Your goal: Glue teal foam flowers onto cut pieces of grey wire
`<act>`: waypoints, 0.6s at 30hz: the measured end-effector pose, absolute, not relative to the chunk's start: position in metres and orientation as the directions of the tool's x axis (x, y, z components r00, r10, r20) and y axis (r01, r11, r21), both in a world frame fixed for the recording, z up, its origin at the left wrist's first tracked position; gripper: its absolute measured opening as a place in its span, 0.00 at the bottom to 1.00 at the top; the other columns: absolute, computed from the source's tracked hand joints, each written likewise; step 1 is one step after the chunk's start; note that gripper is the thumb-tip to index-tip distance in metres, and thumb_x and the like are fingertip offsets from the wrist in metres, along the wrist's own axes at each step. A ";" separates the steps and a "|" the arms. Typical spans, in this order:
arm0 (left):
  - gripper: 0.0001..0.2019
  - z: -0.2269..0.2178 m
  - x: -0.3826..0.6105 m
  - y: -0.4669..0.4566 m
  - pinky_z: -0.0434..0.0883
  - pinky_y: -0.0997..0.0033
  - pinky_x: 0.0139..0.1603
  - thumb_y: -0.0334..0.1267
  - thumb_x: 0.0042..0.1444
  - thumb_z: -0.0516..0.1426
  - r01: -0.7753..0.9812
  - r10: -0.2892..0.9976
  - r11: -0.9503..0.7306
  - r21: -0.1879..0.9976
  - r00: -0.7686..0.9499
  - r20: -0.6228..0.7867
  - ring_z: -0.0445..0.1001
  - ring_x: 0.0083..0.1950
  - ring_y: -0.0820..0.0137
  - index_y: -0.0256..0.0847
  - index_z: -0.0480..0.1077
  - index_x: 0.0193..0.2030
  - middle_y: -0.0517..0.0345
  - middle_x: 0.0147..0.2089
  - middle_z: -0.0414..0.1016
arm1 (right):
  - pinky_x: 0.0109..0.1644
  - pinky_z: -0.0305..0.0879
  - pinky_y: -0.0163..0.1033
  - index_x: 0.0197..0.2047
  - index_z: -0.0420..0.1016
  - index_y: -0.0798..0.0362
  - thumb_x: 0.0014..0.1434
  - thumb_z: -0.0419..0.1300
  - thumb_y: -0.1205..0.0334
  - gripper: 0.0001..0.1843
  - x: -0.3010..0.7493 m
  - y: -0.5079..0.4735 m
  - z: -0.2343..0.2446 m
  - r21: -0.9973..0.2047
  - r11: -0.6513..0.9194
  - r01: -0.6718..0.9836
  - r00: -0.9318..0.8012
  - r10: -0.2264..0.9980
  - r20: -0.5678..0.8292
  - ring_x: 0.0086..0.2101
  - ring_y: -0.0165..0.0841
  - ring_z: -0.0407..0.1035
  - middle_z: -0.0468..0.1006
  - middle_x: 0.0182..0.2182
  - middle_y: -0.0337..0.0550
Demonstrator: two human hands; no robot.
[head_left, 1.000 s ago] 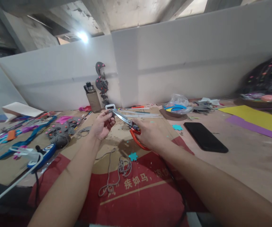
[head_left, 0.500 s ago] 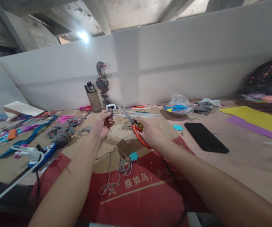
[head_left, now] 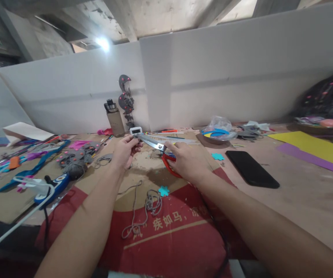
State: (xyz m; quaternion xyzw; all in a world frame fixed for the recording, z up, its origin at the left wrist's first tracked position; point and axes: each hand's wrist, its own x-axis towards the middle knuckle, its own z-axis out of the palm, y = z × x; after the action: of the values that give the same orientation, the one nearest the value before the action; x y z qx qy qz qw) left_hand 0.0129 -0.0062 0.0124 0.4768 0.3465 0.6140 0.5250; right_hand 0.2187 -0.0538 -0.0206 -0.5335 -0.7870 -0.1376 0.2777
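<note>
In the middle of the head view, my left hand [head_left: 126,151] is closed in a pinch on a small grey piece, mostly hidden by the fingers. My right hand [head_left: 185,160] grips red-handled scissors [head_left: 155,143]. Their blades point left, and the tips reach the left fingertips. Below the hands, a loose tangle of grey yarn [head_left: 153,204] lies on a red and brown cardboard sheet [head_left: 178,247]. Beside the yarn is a blue flower-shaped cutout [head_left: 163,191]. Just behind the left fingertips stands a small white-framed object [head_left: 135,130].
A bottle [head_left: 115,119] and a hanging grey moon-shaped ornament [head_left: 124,101] are by the wall. To the right lie a black phone [head_left: 252,169], a bowl [head_left: 217,136] and yellow sheets [head_left: 314,148]. At left are a blue power strip [head_left: 53,189] and a grey yarn ball [head_left: 75,170].
The scissors have swung down and left, bringing the blades to the left fingertips. My right hand has turned slightly with them; the left hand has barely moved.
</note>
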 end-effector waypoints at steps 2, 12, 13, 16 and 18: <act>0.07 0.013 0.013 -0.007 0.63 0.83 0.20 0.28 0.42 0.63 -0.314 0.976 -0.200 0.928 0.023 0.218 0.69 0.23 0.79 0.32 0.72 0.30 0.57 0.23 0.71 | 0.35 0.54 0.36 0.56 0.64 0.48 0.57 0.54 0.61 0.22 0.220 -0.054 -0.021 -0.055 0.386 0.921 -0.287 0.765 0.577 0.38 0.37 0.66 0.74 0.38 0.48; 0.05 0.012 0.013 -0.007 0.62 0.83 0.20 0.28 0.41 0.63 -0.298 0.974 -0.195 0.934 0.052 0.220 0.66 0.22 0.80 0.32 0.72 0.27 0.58 0.23 0.70 | 0.35 0.54 0.38 0.57 0.63 0.50 0.58 0.55 0.58 0.23 0.221 -0.058 -0.012 0.008 0.344 0.939 -0.294 0.788 0.541 0.38 0.39 0.67 0.74 0.39 0.50; 0.05 0.012 0.013 -0.007 0.62 0.83 0.20 0.28 0.41 0.63 -0.298 0.974 -0.196 0.934 0.051 0.221 0.66 0.22 0.80 0.32 0.72 0.27 0.58 0.23 0.70 | 0.35 0.55 0.38 0.58 0.63 0.50 0.58 0.55 0.58 0.24 0.221 -0.059 -0.011 0.020 0.340 0.940 -0.297 0.790 0.536 0.39 0.40 0.67 0.74 0.39 0.50; 0.06 0.012 0.013 -0.006 0.62 0.83 0.20 0.29 0.40 0.64 -0.302 0.976 -0.184 0.935 0.053 0.209 0.65 0.22 0.80 0.32 0.72 0.27 0.58 0.22 0.69 | 0.36 0.56 0.38 0.59 0.62 0.50 0.58 0.56 0.59 0.25 0.221 -0.059 -0.009 0.038 0.342 0.939 -0.311 0.798 0.516 0.42 0.41 0.66 0.74 0.41 0.51; 0.07 0.012 0.013 -0.006 0.61 0.84 0.19 0.28 0.39 0.64 -0.311 0.980 -0.171 0.935 0.046 0.195 0.65 0.22 0.80 0.32 0.72 0.27 0.58 0.22 0.69 | 0.37 0.57 0.39 0.59 0.61 0.50 0.57 0.57 0.59 0.26 0.221 -0.059 -0.008 0.034 0.350 0.936 -0.319 0.805 0.500 0.42 0.41 0.66 0.74 0.41 0.51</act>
State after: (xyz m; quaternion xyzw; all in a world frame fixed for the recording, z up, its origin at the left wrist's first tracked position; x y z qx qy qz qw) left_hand 0.0127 -0.0062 0.0119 0.4796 0.3484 0.5964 0.5413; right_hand 0.2213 -0.0594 -0.0083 -0.5470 -0.7959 -0.1610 0.2033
